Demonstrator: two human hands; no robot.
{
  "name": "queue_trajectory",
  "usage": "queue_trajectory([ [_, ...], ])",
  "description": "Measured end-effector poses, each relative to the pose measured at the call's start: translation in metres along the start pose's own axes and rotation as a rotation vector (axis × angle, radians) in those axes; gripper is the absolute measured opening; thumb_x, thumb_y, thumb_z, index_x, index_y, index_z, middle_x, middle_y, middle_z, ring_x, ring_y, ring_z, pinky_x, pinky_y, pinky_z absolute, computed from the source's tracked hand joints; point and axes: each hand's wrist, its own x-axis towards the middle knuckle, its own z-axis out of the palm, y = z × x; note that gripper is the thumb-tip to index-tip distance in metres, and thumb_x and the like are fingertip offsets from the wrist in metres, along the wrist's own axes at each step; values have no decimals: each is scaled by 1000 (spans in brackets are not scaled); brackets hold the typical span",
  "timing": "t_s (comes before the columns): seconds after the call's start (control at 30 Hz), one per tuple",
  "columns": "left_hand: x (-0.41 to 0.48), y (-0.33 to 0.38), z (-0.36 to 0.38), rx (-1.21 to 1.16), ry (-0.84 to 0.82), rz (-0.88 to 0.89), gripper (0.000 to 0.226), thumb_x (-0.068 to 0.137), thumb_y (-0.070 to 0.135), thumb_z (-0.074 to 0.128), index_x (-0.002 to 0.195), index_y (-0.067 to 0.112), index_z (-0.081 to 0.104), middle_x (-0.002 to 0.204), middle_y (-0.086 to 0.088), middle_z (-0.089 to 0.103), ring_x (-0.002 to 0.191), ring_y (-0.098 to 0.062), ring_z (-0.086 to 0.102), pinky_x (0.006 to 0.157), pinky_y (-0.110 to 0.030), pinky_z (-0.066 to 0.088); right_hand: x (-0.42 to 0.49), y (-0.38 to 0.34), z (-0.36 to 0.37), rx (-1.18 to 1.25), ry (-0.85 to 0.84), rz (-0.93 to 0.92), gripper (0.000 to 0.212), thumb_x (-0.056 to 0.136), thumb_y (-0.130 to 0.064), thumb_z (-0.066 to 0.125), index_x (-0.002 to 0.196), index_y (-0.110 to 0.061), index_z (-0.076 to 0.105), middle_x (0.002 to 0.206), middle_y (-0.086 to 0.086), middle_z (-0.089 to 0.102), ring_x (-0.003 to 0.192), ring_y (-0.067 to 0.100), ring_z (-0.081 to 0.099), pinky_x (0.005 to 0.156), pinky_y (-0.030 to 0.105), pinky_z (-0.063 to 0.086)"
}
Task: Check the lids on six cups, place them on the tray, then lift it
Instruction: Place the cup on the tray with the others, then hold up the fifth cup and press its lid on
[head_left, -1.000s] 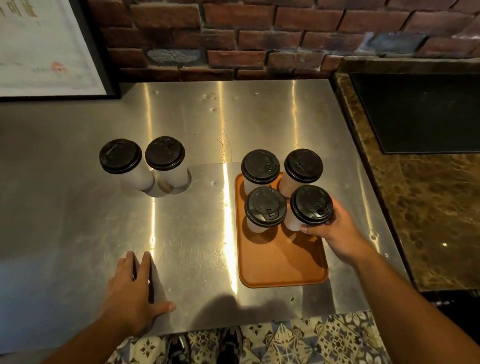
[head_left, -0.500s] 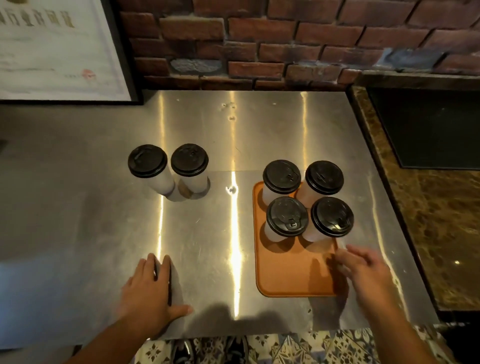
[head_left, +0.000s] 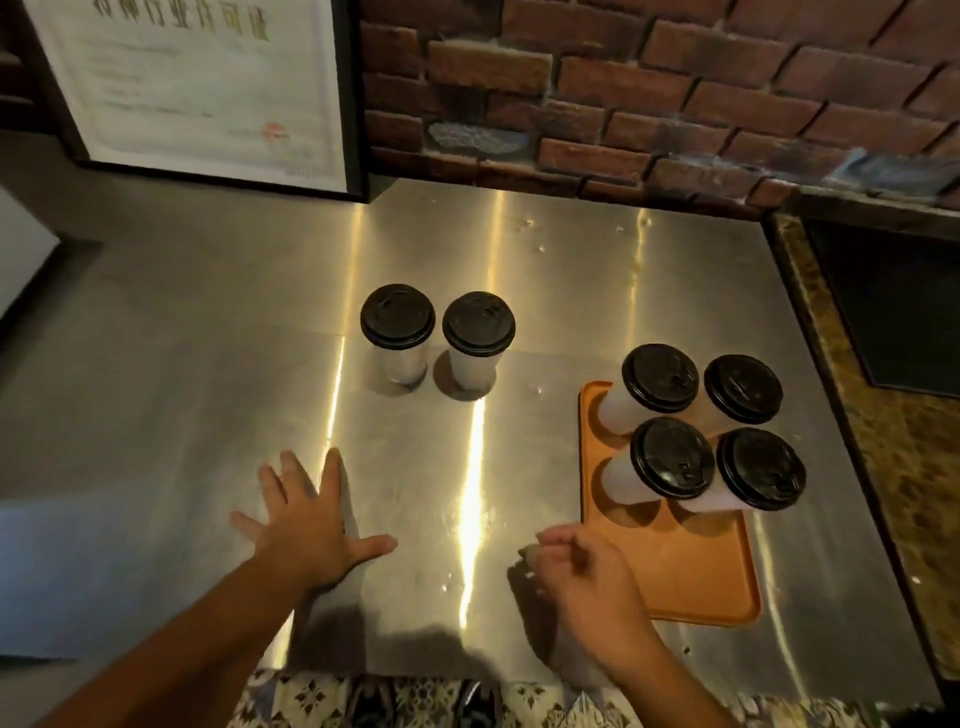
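Brushed steel, streaked with lamp glare: the counter (head_left: 208, 364) fills most of my feed. The orange tray (head_left: 701, 571) lies flat on it at 4 o'clock from centre. Four white cups with black lids stand on the tray's far half in a two-by-two block: far-left cup (head_left: 660, 378), far-right cup (head_left: 743, 388), near-left cup (head_left: 672, 457), near-right cup (head_left: 761, 468). They sit close together; I cannot tell whether their sides touch. Two more lidded cups stand on the steel, well apart from the tray, at its 10 o'clock: left loose cup (head_left: 397, 316) and right loose cup (head_left: 478, 325), just beside each other. The left hand (head_left: 306, 525), at 7 o'clock, lies palm down on the counter, fingers straight and spread, thumb out to the side, holding nothing. The right hand (head_left: 587, 577), at 5 o'clock, hangs by the tray's near-left corner, fingers loosely curled with nothing in them; it is blurred. A framed document (head_left: 197, 88) stands at 11 o'clock beside the brick wall (head_left: 623, 93), which runs across 12. A marble ledge (head_left: 893, 467) borders the counter at 3 o'clock. Patterned floor tiles (head_left: 311, 696) show at 6.
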Motion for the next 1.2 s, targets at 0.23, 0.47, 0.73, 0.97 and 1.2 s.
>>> queue_trajectory([
  [0.23,7,-5,14,-5,-35,18,150,50,109,37,146,33,-50,158,-23,-48,147,-54,-37,115,-83,-2,106,-85,30,67,80,-170,61,90,-23,83,141,-27,50,122,-3,61,111,20,68,92,43,63],
  [0.47,11,-6,13,-9,-32,1,150,43,113,28,142,32,-51,160,-20,-47,148,-51,-37,117,-81,-5,176,-111,37,-13,-29,-215,99,79,-31,93,157,-39,32,156,0,46,132,23,52,95,38,54],
  [0.73,11,-6,12,-12,-33,-17,153,35,118,17,141,33,-53,155,-18,-52,150,-51,-34,118,-81,0,196,-119,46,-30,-96,-390,80,77,-28,94,143,-43,51,140,-16,61,135,17,55,111,49,52],
  [0.97,-4,2,0,-39,12,-5,161,17,105,-24,157,26,-31,166,-23,-34,154,-52,-24,118,-81,4,206,-113,52,-10,-101,-425,73,78,-19,92,139,-42,57,127,-19,69,125,11,63,103,40,58],
  [1.2,-10,9,-14,40,-48,-21,158,18,101,-20,153,23,-39,165,-26,-36,153,-54,-25,120,-79,6,210,-113,50,-31,-89,-433,73,76,-20,94,135,-43,58,124,-20,69,122,8,64,102,37,58],
])
